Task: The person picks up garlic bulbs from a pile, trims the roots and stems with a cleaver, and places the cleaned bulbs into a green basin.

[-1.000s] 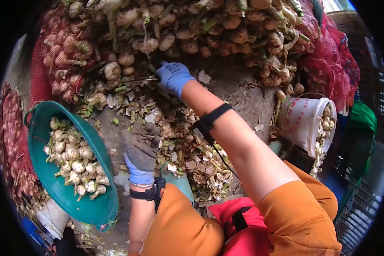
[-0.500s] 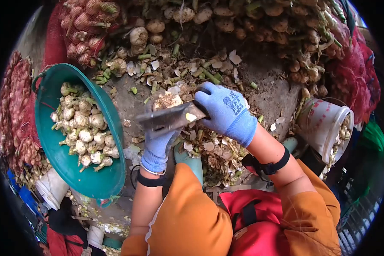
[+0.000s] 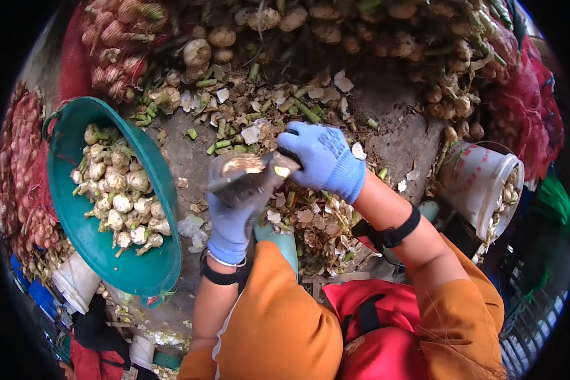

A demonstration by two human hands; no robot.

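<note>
My right hand (image 3: pixel 326 155), in a blue knit glove, is closed round the handle of a broad-bladed knife (image 3: pixel 252 187). The blade is blurred, points left, and carries a pale yellow scrap near the handle. Beneath and behind it, my gloved left hand (image 3: pixel 229 221) grips a garlic bulb (image 3: pixel 239 164), whose rooty brown end faces up. The blade overlaps the bulb's near side and hides part of the left fingers. Below the hands, a heap of peelings (image 3: pixel 326 231) lies between two pale green boots (image 3: pixel 277 244).
A green tub (image 3: pixel 69 244) with trimmed garlic bulbs (image 3: pixel 123 190) stands at left. Untrimmed garlic (image 3: pixel 335 28) is piled along the back, near red mesh sacks (image 3: pixel 529 120). At right, a white bucket (image 3: pixel 472 171) leans over. Another person's red clothing (image 3: pixel 92 361) shows lower left.
Both hands have shifted slightly left. The knife has swung from nearly level to a steeper downward-left slant, and the garlic bulb in my left hand has moved left and down.
</note>
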